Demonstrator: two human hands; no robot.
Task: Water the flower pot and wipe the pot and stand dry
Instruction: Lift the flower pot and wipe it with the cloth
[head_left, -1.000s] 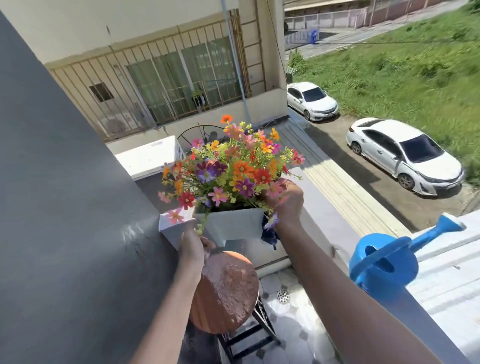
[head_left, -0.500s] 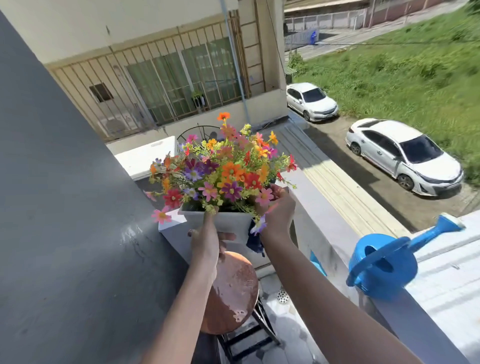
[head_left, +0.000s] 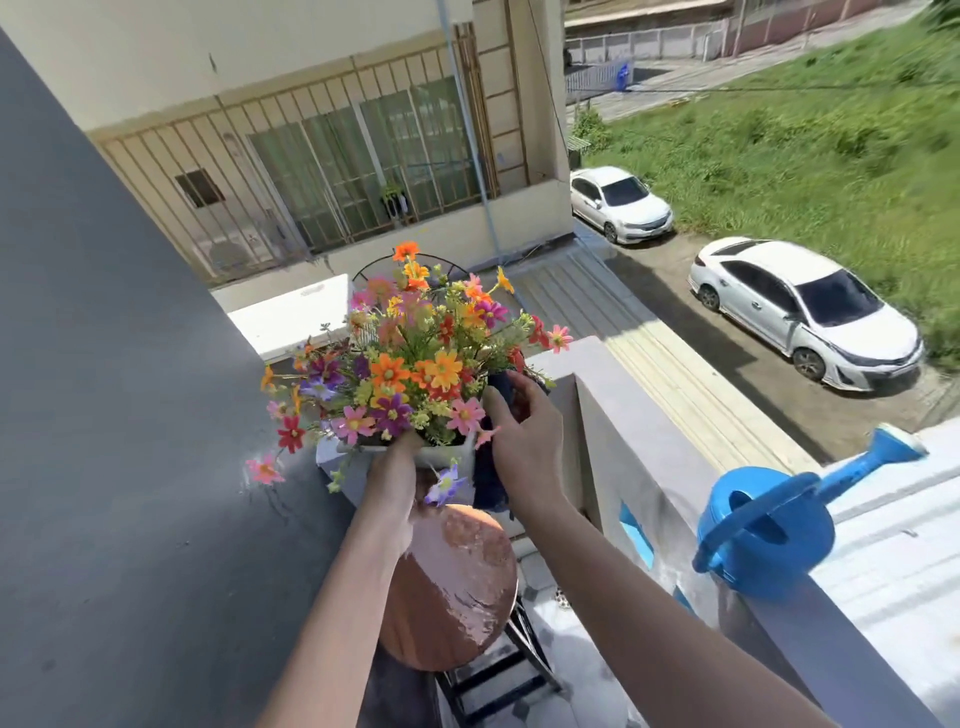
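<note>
A white square flower pot (head_left: 441, 453) full of colourful flowers (head_left: 410, 358) is held in the air above the round wooden stand (head_left: 454, 587), whose top shows wet patches. My left hand (head_left: 392, 470) grips the pot's near rim and front. My right hand (head_left: 527, 436) presses a dark blue cloth (head_left: 488, 478) against the pot's right side; the cloth hangs down below the pot. Most of the pot is hidden by flowers and hands.
A blue watering can (head_left: 769, 535) sits on the grey balcony ledge (head_left: 649, 441) to the right. A dark grey wall (head_left: 104, 415) fills the left. The stand's black legs (head_left: 498, 675) rest on a tiled floor. Parked cars and grass lie far below.
My left hand has shifted from under the pot's left corner to its front rim. The right hand with the cloth has moved along the pot's right side. The pot stays lifted off the stand.
</note>
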